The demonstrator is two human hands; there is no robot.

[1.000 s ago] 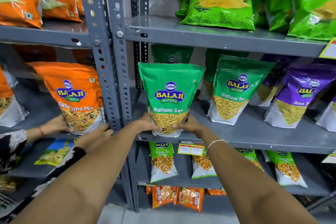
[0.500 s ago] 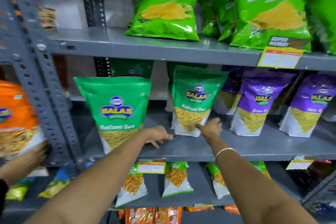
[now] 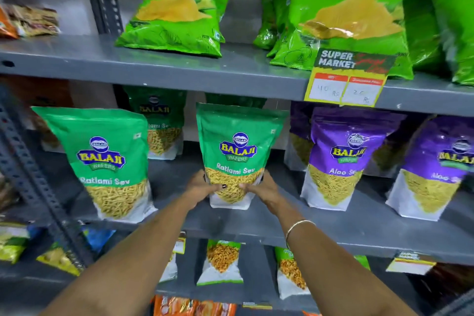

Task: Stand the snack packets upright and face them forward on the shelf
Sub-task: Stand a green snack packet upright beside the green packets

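A green Ratlami Sev packet (image 3: 238, 146) stands upright, label forward, in the middle of the grey middle shelf (image 3: 256, 226). My left hand (image 3: 202, 186) grips its lower left edge and my right hand (image 3: 261, 187) grips its lower right edge. Another green Ratlami Sev packet (image 3: 102, 161) stands upright to the left, untouched. Two purple Aloo Sev packets (image 3: 341, 156) (image 3: 436, 167) stand to the right, facing forward. More green packets (image 3: 159, 123) sit behind in the back row.
Green Crunchem bags (image 3: 179, 10) lean on the upper shelf, with a yellow price tag (image 3: 346, 79) on its front edge. Small packets (image 3: 220, 261) stand on the lower shelf. A slotted steel upright (image 3: 38, 182) borders the left.
Both hands left the first green packet, moved right, and now grip the second green packet by its lower edges. The view has shifted right.
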